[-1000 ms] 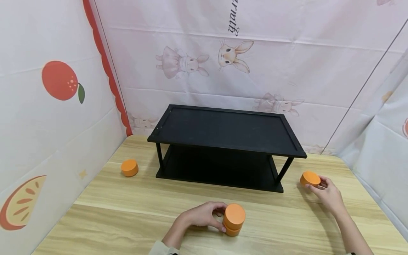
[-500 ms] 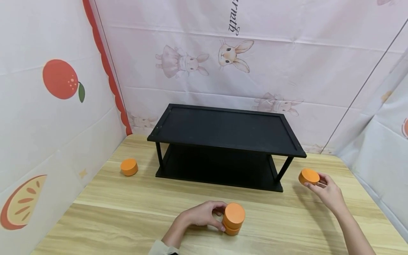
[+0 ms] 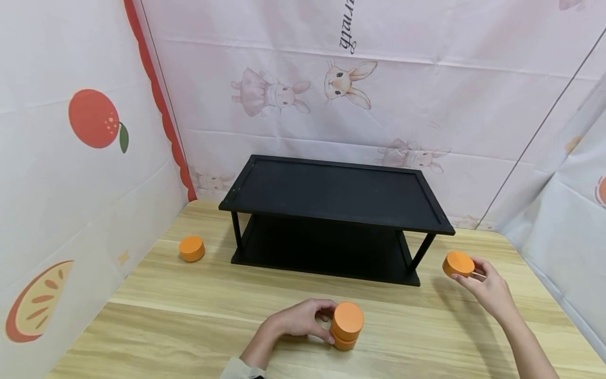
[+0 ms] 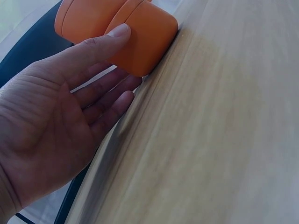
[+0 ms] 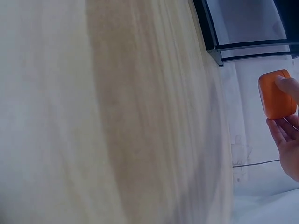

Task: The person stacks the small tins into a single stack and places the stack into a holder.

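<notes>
Near the front of the table, a stack of two orange round blocks [image 3: 347,321] stands with its upper block slightly tilted toward the camera. My left hand [image 3: 303,318] grips it from the left. In the left wrist view, the thumb [image 4: 119,31] lies on the lower block [image 4: 145,39] and the other fingers go behind it. At the right side, my right hand [image 3: 490,289] pinches a single orange round block [image 3: 458,263] between thumb and fingers. That block [image 5: 276,95] is held off the table, above its shadow; part of the right hand is cut off in the right wrist view.
A black two-tier shelf [image 3: 331,195] stands at the back middle, its right post [image 3: 423,252] left of my right hand. Another orange round block [image 3: 191,248] sits on the wooden table [image 3: 189,316] at the left. Printed cloth walls [image 3: 284,52] enclose the back and sides.
My right hand has raised its orange block a little and shifted slightly left, then stayed nearly still. The left hand and its stack have not visibly moved.
</notes>
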### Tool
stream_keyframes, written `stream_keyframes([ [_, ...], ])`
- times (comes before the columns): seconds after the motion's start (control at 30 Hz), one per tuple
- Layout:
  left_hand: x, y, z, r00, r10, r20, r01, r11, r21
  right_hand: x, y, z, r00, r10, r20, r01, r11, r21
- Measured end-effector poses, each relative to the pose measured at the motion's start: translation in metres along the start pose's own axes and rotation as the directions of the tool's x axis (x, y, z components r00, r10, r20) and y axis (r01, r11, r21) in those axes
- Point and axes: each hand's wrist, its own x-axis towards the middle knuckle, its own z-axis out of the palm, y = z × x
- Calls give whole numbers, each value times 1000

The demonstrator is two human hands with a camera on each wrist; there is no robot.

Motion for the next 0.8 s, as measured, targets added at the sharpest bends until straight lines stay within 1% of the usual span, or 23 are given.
stream_keyframes([
  [0.5, -1, 0, -1, 1000, -1, 6, 1, 1000, -6, -5, -9, 0, 999, -33, -5, 33, 999, -43],
  [0.8, 0, -2, -1, 1000, 17, 0, -17, 1000, -2, -8, -18, -1, 999, -42, 8, 43, 998, -44],
])
